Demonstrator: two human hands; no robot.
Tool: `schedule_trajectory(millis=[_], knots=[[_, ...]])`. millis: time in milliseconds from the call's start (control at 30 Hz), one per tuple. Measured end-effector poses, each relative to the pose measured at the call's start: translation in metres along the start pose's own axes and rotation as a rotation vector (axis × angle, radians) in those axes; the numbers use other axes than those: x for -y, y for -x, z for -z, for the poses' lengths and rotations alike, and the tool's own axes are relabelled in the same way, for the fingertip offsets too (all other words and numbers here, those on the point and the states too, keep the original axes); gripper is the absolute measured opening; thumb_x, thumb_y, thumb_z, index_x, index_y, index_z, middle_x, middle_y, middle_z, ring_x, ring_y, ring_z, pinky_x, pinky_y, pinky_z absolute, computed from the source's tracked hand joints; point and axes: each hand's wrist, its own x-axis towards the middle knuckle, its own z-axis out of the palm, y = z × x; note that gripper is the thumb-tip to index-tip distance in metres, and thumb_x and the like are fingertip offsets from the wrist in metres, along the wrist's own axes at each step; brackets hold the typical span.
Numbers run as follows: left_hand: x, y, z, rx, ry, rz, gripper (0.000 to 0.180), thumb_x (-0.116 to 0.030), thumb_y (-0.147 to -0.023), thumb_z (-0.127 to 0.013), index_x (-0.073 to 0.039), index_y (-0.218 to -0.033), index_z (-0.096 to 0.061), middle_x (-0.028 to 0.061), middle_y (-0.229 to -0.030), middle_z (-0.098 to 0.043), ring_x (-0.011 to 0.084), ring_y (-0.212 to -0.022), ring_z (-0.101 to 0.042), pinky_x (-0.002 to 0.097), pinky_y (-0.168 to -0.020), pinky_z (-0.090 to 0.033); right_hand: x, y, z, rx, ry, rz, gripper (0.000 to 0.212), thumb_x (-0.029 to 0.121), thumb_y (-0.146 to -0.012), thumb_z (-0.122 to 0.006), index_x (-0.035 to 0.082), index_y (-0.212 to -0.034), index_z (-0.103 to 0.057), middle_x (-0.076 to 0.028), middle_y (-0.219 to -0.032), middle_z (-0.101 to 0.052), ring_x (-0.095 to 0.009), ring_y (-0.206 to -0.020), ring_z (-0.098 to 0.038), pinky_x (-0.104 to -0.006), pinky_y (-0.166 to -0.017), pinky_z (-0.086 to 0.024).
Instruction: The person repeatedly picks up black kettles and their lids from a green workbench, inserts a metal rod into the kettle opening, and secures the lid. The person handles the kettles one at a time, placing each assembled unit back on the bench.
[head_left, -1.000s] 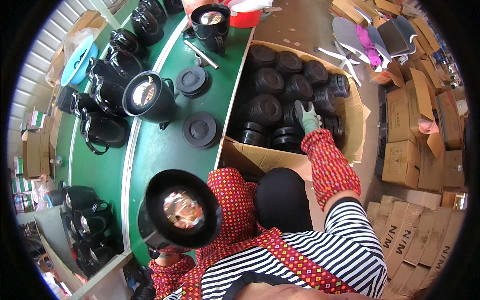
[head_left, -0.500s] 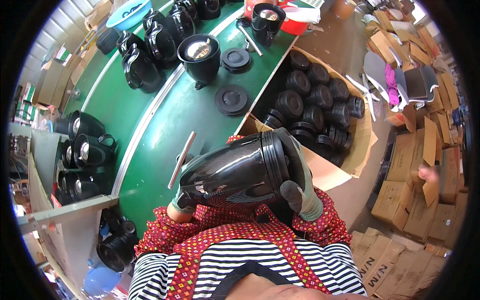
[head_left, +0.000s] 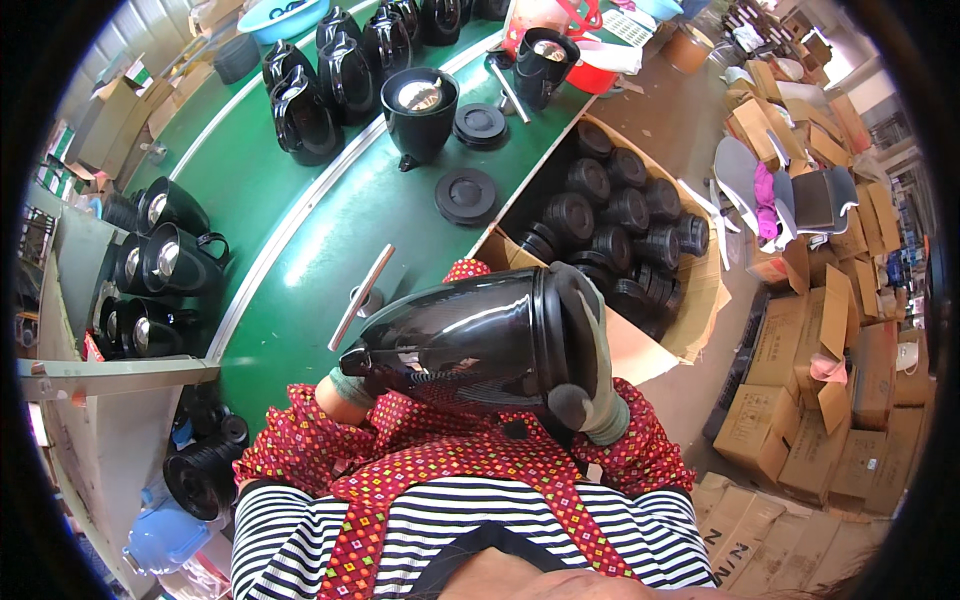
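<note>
A glossy black thermos jug body [head_left: 450, 345] lies sideways before my chest, its narrower spout end to the left. My right hand [head_left: 592, 375], in a grey-green glove with dark fingertips, is closed over a round black base cap [head_left: 550, 340] at the jug's wide right end. My left hand [head_left: 352, 388], gloved too, supports the spout end from below; its fingers are mostly hidden behind the jug. Just beyond that end, a metal T-bar tool [head_left: 362, 298] stands on the green table [head_left: 290, 330].
Farther along the table are an upright black jug [head_left: 420, 115], two loose black caps [head_left: 466, 196] and several more jugs [head_left: 305, 120]. An open carton [head_left: 712, 300] of black caps adjoins the table's right edge. More cartons [head_left: 760, 430] stand on the floor to the right.
The jug's spout end has dipped slightly toward me and left, both hands still on it. The right hand has shifted a little around the cap. The whole view has also shifted slightly.
</note>
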Motion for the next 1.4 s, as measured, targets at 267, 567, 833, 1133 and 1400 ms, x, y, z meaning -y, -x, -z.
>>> schedule_trajectory(millis=[267, 567, 833, 1133, 1400], knots=[[-0.037, 0.002, -0.036, -0.513, -0.632, -0.417, 0.038, -0.016, -0.087, -0.082, 0.002, -0.119, -0.071, 0.0184, -0.127, -0.074, 0.0326, -0.116, -0.073, 0.0429, -0.103, -0.057, -0.002, -0.014, -0.006, -0.228, -0.434, -0.286, 0.066, 0.043, -0.115, -0.044, -0.003, -0.162, -0.039, -0.014, -0.158, -0.049, -0.025, -0.145, -0.05, -0.037, -0.122, -0.037], [-0.073, 0.015, -0.078, -0.436, -1.042, -0.548, 0.056, -0.023, -0.075, -0.091, 0.005, -0.12, -0.071, 0.0161, -0.12, -0.074, 0.0261, -0.109, -0.073, 0.0408, -0.105, -0.055, -0.008, -0.005, 0.027, 0.03, -0.484, -0.277, 0.086, 0.065, -0.109, -0.044, 0.001, -0.166, -0.033, -0.017, -0.164, -0.044, -0.029, -0.152, -0.042, -0.0411, -0.126, -0.031], [-0.089, 0.005, -0.086, -0.529, -1.262, -0.496, 0.038, -0.012, -0.082, -0.084, 0.004, -0.114, -0.072, 0.0248, -0.127, -0.071, 0.0393, -0.116, -0.073, 0.0418, -0.098, -0.059, -0.054, -0.002, -0.004, -0.243, -0.859, -0.496, 0.08, 0.059, -0.108, -0.053, 0.004, -0.165, -0.037, -0.014, -0.164, -0.046, -0.028, -0.15, -0.045, -0.0445, -0.127, -0.033], [-0.102, 0.02, -0.1, -0.362, -1.428, -0.788, 0.067, -0.027, -0.065, -0.101, 0.002, -0.115, -0.065, 0.026, -0.135, -0.065, 0.0345, -0.124, -0.067, 0.0428, -0.099, -0.056, -0.003, -0.023, 0.003, -0.189, -0.315, -0.244, 0.067, 0.05, -0.117, -0.033, 0.005, -0.167, -0.029, -0.012, -0.156, -0.052, -0.021, -0.145, -0.049, -0.0369, -0.125, -0.035], [-0.061, 0.021, -0.072, -0.421, -1.251, -0.933, 0.048, -0.025, -0.077, -0.091, 0.003, -0.11, -0.07, 0.0174, -0.108, -0.074, 0.0338, -0.119, -0.07, 0.0433, -0.098, -0.057, 0.018, -0.013, -0.004, -0.186, -0.332, -0.354, 0.057, 0.031, -0.118, -0.042, -0.002, -0.164, -0.036, -0.014, -0.162, -0.048, -0.023, -0.15, -0.045, -0.0335, -0.128, -0.03]])
